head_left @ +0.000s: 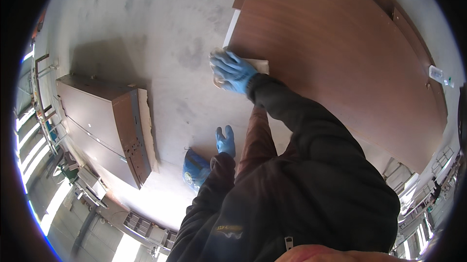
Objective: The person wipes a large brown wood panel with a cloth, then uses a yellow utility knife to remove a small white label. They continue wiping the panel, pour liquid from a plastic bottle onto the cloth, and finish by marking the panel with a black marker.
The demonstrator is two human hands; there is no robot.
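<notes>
My right hand, in a light blue glove, presses on a whitish cloth at the left edge of a big brown panel. Parts of the cloth stick out on both sides of the glove, and its middle is hidden under the hand. Lower down, beside my leg, my left hand hangs in a matching glove. Its thumb and fingers stand apart, with nothing visible between them.
Brown panels are stacked at the left. A blue bag lies on the grey floor near my left forearm. On the big panel's right edge sits a clear plastic bottle. Metal racks line the left rim.
</notes>
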